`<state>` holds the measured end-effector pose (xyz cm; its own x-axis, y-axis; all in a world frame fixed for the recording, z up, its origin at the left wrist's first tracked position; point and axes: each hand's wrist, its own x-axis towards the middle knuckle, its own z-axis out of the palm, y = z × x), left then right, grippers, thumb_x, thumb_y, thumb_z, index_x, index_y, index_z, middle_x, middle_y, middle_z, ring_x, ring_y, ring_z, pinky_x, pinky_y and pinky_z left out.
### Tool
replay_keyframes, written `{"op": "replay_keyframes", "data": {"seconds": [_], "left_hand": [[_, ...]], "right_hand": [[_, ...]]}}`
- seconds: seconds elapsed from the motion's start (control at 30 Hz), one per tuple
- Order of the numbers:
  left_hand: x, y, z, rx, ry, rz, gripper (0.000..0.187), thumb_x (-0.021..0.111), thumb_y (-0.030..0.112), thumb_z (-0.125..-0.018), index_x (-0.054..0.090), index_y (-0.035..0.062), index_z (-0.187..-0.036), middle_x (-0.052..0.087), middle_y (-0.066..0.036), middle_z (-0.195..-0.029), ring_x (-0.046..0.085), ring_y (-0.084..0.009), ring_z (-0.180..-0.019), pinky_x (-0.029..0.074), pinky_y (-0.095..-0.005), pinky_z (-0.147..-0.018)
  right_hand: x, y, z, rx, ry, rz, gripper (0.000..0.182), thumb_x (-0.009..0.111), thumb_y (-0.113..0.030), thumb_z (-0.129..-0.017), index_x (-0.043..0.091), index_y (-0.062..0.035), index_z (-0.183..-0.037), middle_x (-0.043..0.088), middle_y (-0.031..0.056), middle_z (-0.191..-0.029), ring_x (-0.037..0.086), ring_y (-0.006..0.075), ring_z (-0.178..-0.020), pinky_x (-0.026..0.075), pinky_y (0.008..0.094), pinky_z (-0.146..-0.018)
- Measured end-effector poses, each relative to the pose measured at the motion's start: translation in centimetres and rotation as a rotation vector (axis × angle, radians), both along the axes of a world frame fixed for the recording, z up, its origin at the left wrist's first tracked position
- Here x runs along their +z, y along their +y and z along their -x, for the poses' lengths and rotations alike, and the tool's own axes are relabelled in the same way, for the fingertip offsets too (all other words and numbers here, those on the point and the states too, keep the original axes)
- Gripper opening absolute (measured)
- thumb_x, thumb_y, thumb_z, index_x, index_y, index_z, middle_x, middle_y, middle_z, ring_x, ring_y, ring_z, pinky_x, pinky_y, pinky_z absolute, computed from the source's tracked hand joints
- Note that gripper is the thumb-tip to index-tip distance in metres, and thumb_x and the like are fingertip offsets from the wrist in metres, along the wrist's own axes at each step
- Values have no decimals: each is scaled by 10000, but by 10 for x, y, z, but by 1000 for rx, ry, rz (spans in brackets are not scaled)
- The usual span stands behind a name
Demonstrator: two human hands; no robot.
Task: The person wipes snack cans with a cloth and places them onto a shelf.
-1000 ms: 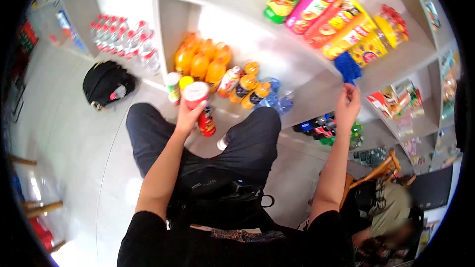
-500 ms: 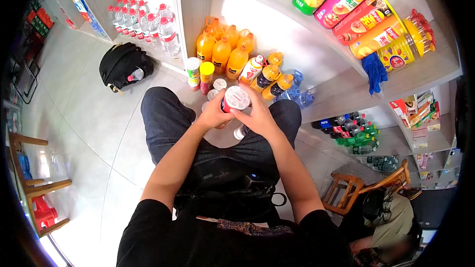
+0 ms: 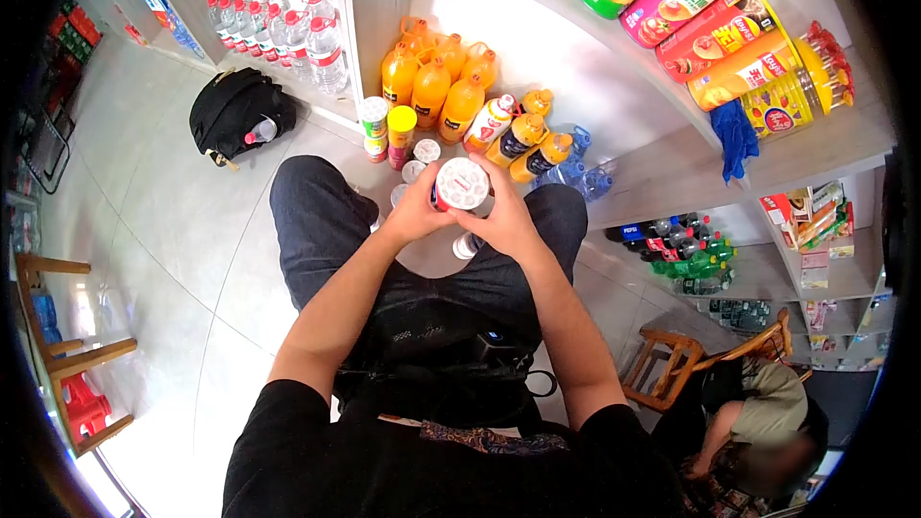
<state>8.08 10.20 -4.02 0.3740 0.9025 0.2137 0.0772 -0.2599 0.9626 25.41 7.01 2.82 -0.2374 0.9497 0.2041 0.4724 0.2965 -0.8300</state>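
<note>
Between my knees, a round canister [image 3: 462, 183] with a white patterned lid and a partly visible red and blue body is held lid up. My left hand [image 3: 418, 209] wraps its left side, and my right hand [image 3: 503, 216] wraps its right side. Most of its body is hidden by my fingers. Just beyond my left hand, several white-lidded containers [image 3: 426, 151] stand on the floor. Behind them are a yellow-lidded canister [image 3: 401, 134] and a stacked pair with a white-and-green lid on top [image 3: 374, 123].
Orange juice bottles [image 3: 431, 86] and water bottles [image 3: 324, 56] stand on the low shelves ahead. A black backpack [image 3: 238, 117] lies on the floor at left. Chip canisters [image 3: 700, 38] line the upper right shelf. Another person [image 3: 763, 412] sits at lower right near a wooden chair [image 3: 662, 369].
The canister has come slightly closer to the camera, its lid turned more squarely upward, with both hands still around it. At lower right the other person has shifted, an arm now showing.
</note>
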Motion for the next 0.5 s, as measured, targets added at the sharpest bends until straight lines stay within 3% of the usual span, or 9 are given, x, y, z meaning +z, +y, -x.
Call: {"op": "replay_keyframes", "data": {"seconds": [0.07,0.27,0.5], "left_hand": [[4,-2,0,-11,-30,33,709,816,189,-665,460,51,-1263,579,-153,-1161,579,-306,-1096,449,-383,-934],[-6,1,-4,23,53,-180,753,838,161,-609,471,61,-1259,531,-156,-1205,514,-341,-1149,420,-398,-968],[-1,1,-6,16,56,-168,786,835,135,-617,440,38,-1289,517,-163,-1227,516,-323,-1166,427,-394,-984]], "right_hand": [[-2,-3,0,-7,1,-1,798,804,-224,-721,390,-1,-1367,480,212,-1338,488,327,-1243,387,402,-1038],[0,-10,-1,-42,-42,-21,803,805,-212,-708,393,1,-1364,481,218,-1330,482,351,-1238,382,413,-1043],[-9,-15,6,-187,-93,-157,836,835,-218,-665,395,-1,-1342,509,223,-1246,512,382,-1157,418,440,-979]]}}
